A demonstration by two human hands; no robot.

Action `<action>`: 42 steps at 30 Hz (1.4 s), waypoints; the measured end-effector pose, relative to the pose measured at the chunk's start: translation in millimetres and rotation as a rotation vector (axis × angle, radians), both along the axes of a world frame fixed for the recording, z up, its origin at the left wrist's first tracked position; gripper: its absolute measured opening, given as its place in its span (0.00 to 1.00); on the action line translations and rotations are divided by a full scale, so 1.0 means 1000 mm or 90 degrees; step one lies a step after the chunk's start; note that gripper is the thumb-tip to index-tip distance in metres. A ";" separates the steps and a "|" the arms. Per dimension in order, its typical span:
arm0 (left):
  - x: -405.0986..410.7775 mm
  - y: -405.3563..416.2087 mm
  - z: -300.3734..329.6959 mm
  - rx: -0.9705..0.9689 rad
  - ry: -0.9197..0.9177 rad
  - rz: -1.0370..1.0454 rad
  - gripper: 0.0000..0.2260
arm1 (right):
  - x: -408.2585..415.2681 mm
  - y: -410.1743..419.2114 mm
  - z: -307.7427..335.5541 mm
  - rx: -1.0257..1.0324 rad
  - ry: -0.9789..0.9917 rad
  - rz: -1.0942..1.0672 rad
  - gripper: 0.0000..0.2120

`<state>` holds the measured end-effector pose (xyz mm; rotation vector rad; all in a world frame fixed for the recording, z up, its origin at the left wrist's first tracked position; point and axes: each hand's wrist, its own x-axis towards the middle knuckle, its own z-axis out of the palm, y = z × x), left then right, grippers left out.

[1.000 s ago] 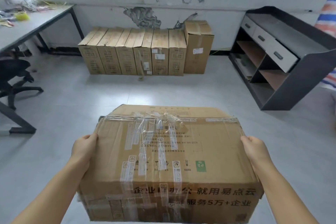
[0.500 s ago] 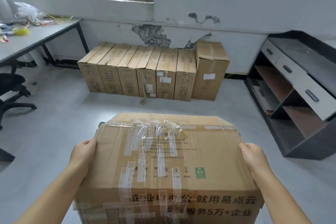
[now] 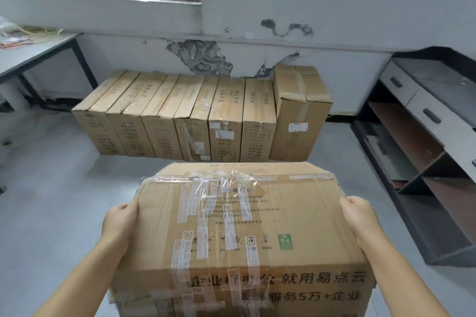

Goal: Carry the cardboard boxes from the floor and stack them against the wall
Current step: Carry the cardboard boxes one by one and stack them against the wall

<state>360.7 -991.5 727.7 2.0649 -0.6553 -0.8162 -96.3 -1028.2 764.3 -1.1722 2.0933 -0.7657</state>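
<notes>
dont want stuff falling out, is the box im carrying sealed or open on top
Sealed. The carried box has its top flaps closed flat under many strips of clear tape.

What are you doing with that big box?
A person is carrying a large taped cardboard box, holding it by its two sides with the left hand and the right hand. It is up off the grey floor. Ahead, a row of cardboard boxes already stands against the peeling wall, between a desk on the left and a dark shelf unit on the right. The carried box has not been set down yet.
</notes>
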 end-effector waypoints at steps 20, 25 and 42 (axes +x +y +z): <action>0.019 -0.453 0.031 -0.044 -0.029 0.017 0.12 | 0.033 -0.460 0.004 -0.006 -0.063 -0.006 0.17; 0.014 -0.526 0.033 -0.047 -0.035 0.061 0.16 | 0.034 -0.574 0.006 0.014 -0.043 0.042 0.16; 0.056 -0.845 0.003 -0.030 0.016 -0.018 0.11 | 0.066 -0.843 -0.023 0.084 0.053 0.029 0.10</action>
